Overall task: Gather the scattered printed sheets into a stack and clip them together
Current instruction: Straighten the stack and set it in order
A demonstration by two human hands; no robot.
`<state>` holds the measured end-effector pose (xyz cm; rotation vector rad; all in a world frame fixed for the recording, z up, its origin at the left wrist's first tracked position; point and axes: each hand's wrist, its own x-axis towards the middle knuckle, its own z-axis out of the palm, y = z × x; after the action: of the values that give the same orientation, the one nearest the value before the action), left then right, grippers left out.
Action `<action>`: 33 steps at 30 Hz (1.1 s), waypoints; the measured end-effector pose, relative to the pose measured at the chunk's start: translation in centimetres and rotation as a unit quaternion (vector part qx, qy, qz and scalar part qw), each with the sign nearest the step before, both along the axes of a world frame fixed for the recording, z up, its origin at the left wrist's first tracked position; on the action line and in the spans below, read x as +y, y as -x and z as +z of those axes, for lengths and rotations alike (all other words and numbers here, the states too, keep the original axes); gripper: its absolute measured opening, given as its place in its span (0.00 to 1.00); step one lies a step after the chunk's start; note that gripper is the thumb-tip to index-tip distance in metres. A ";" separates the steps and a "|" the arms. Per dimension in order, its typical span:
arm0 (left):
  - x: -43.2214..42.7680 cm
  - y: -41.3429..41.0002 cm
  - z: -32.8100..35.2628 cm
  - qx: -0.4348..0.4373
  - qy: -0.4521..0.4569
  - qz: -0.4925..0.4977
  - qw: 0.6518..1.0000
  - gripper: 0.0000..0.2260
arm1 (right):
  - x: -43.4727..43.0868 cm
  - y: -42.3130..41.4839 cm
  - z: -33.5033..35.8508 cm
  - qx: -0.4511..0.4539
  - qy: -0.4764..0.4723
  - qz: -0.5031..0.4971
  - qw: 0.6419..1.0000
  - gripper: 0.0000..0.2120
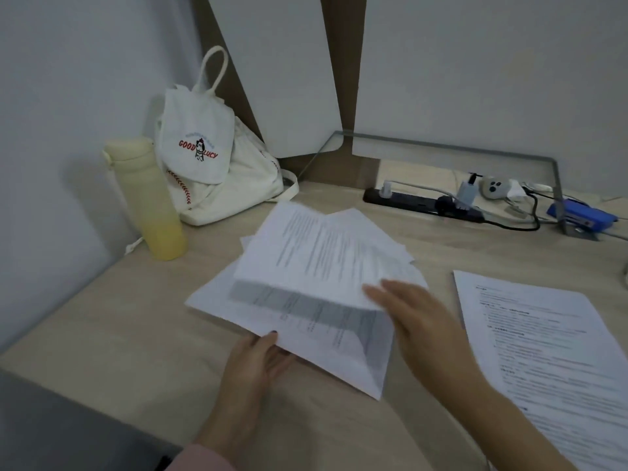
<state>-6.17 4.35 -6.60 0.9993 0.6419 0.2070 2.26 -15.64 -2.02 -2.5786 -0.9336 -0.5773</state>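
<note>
Step in hand: gathering. Clipping has not begun.

The left hand (pixel 255 355) pinches the near edge of the loose sheets (pixel 316 266), thumb on top and fingers beneath. These sheets lie fanned and askew at mid-desk, their corners pointing several ways. The upper ones are lifted clear of the lower and cast a shadow on them.

The right hand (pixel 418 321) has its fingers straight and together, laid flat against the right edge of the lifted sheets. It grips nothing.

A second batch of printed pages (pixel 543 334) lies flat on the desk (pixel 102 317), to the right and apart from the fan. I judge that it is not yet collected.

Next move, in my judgement: the right hand draws in that second batch and lays it on the fan, then both hands tap the edges square.

I see no clip. A blue item (pixel 577 215) beside the power strip (pixel 421 202) at the far right may be a stapler. It is too blurred to confirm.
</note>
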 end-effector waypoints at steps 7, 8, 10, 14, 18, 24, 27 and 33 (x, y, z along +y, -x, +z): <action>-0.1 1.8 -0.3 -0.032 -0.006 -0.070 0.997 0.12 | 1.4 2.4 -4.9 0.100 0.076 0.093 0.988 0.09; -0.1 1.8 -0.2 -0.030 -0.009 -0.075 0.997 0.12 | 1.5 2.5 -4.8 0.102 0.070 0.098 0.987 0.09; -0.1 1.6 -0.1 -0.020 -0.018 -0.075 0.997 0.11 | 1.8 2.7 -4.4 0.107 0.055 0.101 0.988 0.13; -0.5 1.2 0.0 -0.002 -0.051 -0.087 0.995 0.10 | 2.4 3.0 -3.5 0.132 0.018 0.103 0.986 0.15; -0.7 1.0 0.0 -0.002 -0.056 -0.063 0.996 0.10 | 2.9 3.6 -3.1 0.189 -0.002 0.120 0.975 0.19; -0.4 0.8 1.7 -0.089 -0.005 0.056 0.994 0.13 | 0.7 2.4 -1.2 0.344 -0.281 -0.122 0.888 0.29; -1.5 0.5 2.4 -0.130 0.051 0.090 0.986 0.13 | -0.8 2.5 -0.8 0.549 -0.424 -0.130 0.709 0.25; -5.0 0.3 1.4 -0.082 0.029 -0.012 0.996 0.10 | 1.5 3.4 -1.4 0.677 -0.494 -0.013 0.545 0.26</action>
<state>-6.48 -0.60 -5.22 0.9235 0.4836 0.2460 -1.09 -14.12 -3.43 -1.2032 0.1029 0.7375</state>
